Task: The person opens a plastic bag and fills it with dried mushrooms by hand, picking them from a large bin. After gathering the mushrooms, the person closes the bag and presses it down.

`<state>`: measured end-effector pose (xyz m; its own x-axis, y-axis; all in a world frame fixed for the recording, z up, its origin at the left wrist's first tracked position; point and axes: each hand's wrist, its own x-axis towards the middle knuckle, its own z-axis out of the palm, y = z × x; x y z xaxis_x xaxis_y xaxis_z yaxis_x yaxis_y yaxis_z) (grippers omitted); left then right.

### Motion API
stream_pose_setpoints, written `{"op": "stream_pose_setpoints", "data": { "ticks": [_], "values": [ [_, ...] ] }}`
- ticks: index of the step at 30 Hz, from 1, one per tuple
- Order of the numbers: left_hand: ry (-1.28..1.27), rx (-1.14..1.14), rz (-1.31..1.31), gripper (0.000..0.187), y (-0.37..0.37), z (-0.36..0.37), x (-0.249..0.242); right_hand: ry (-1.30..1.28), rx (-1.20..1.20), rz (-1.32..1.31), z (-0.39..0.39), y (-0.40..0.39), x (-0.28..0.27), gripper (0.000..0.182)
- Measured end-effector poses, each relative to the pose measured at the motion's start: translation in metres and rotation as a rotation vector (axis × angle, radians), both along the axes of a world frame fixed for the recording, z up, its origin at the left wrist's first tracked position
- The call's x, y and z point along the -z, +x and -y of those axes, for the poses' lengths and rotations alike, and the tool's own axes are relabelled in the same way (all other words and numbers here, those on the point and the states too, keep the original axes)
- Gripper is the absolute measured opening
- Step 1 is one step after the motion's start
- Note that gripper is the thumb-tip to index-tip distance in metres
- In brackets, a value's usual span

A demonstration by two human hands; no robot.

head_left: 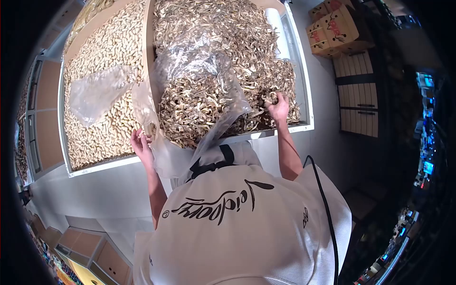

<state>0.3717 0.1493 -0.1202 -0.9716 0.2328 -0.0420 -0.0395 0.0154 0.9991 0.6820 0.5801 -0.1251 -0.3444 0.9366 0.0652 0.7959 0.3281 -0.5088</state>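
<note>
A large open plastic bag (190, 61) lies over the heap of dried brown strips (256, 42), with more strips inside it. At the bag's left edge is my left hand (142, 141), beside the peanuts (107, 45), its fingers bent near the clear film; whether they grip it I cannot make out. My right hand (278, 107) is at the near right part of the strips, fingers curled around some of them. A second clear bag (99, 92) lies flat on the peanuts.
A wooden divider (148, 42) separates the peanuts from the strips. The bin's white front rim (266, 134) runs close to my body. A white roll (278, 33) lies at the strips' right edge. Cardboard boxes (335, 31) stand at the upper right.
</note>
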Motion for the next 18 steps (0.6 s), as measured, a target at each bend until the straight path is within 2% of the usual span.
{"op": "stream_pose_setpoints", "data": {
  "ticks": [1,3,5,7,10,11,13,15,17,18],
  "values": [
    [-0.023,0.005,-0.013,0.044,-0.008,0.001,0.002,-0.055,0.032,-0.029,-0.004,-0.002,-0.013,0.063],
    [-0.024,0.028,0.001,0.043,-0.013,0.001,0.002,0.048,0.042,-0.028,-0.015,-0.011,-0.027,0.065],
    [0.006,0.025,-0.043,0.042,-0.012,0.0,0.004,0.034,0.01,-0.11,-0.027,-0.025,-0.044,0.064],
    [0.037,0.049,-0.02,0.04,-0.009,-0.003,-0.001,0.162,-0.045,-0.128,-0.034,-0.048,-0.06,0.063],
    [0.008,0.047,-0.025,0.036,-0.003,-0.005,-0.004,0.072,-0.156,-0.215,-0.013,-0.104,-0.115,0.062],
    [0.016,0.044,-0.001,0.037,0.0,-0.007,-0.008,0.076,-0.234,-0.316,-0.012,-0.119,-0.106,0.059],
    [0.08,0.042,0.046,0.037,0.006,-0.01,-0.015,-0.118,-0.431,-0.39,0.02,-0.157,-0.137,0.058],
    [0.102,0.042,0.06,0.038,0.011,-0.011,-0.018,-0.116,-0.67,-0.371,0.06,-0.19,-0.165,0.06],
    [0.078,0.048,0.054,0.038,0.014,-0.014,-0.032,-0.278,-0.766,-0.291,0.09,-0.221,-0.157,0.063],
    [0.079,0.062,0.08,0.04,0.014,-0.011,-0.033,-0.359,-0.85,-0.157,0.11,-0.231,-0.163,0.068]
  ]
}}
